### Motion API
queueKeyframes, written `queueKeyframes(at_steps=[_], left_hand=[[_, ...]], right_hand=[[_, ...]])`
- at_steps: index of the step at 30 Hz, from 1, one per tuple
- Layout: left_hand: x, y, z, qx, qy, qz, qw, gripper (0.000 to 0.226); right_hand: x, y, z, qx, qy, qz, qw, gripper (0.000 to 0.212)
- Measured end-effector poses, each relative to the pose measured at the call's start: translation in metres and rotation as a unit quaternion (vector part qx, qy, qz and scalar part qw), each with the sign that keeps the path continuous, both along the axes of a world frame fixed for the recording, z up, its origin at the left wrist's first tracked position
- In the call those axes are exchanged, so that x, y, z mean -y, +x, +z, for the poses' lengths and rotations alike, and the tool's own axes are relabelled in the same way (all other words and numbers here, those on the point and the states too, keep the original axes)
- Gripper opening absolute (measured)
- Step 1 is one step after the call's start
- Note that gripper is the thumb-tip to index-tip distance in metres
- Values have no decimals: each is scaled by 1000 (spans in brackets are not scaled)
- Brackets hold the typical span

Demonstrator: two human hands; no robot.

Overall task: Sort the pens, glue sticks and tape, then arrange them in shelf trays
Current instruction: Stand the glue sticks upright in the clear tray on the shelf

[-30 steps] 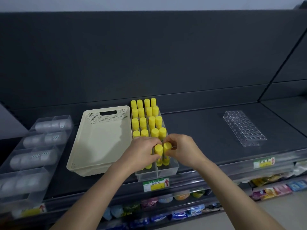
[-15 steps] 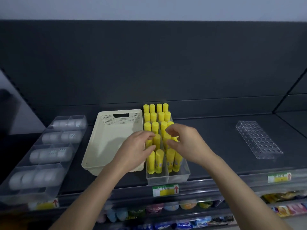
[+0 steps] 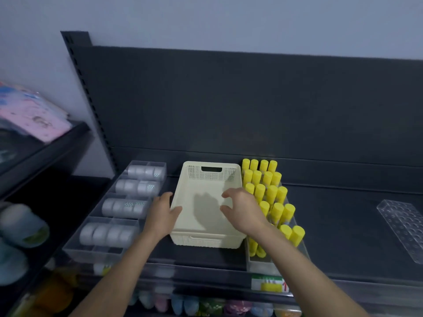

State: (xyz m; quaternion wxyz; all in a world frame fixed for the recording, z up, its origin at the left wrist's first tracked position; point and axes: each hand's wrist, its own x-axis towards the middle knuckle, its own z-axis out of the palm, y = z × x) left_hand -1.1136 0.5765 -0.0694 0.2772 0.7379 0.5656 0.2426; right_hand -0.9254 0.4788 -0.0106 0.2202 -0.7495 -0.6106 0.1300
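At the centre of the frame, the left hand [image 3: 161,216] holds the left wall of the cream basket [image 3: 206,240], with its thumb hooked over the rim and its fingers along the outside. The right hand [image 3: 242,211] hovers over the basket's right half. Its fingers and thumb are spread and loosely curled, it holds nothing, and its shadow falls on the basket floor. Both forearms reach in from the lower edge.

Right of the basket, a clear tray [image 3: 261,266] holds upright yellow glue sticks [image 3: 271,193]. About seventeen caps show, and the right arm hides the others. Left of the basket, a clear four-compartment tray [image 3: 75,250] holds rows of tape rolls [image 3: 106,234], too blurred to count. At the far right lies one clear perforated pen holder [image 3: 402,227].
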Motion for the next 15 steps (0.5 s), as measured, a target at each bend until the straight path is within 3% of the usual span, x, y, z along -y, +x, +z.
queueKeyframes(at_steps=[2, 6, 8, 11, 15], left_hand=[[-2, -5, -5, 37, -61, 7, 997, 26], [-5, -16, -7, 64, -55, 23, 996, 18], [-4, -22, -10, 107, -77, 41, 990, 17], [1, -25, -12, 179, -130, 62, 973, 27], [5, -25, -12, 255, -146, 80, 952, 27]], right_hand=[[-5, -6, -9, 11, -5, -8, 1000, 38], [-13, -19, -28, 68, 0, -22, 997, 37], [-16, -26, -33, 75, 5, -50, 996, 49], [-19, -34, -40, -25, 22, -124, 992, 60], [-23, -34, -37, -228, -17, -250, 941, 33]])
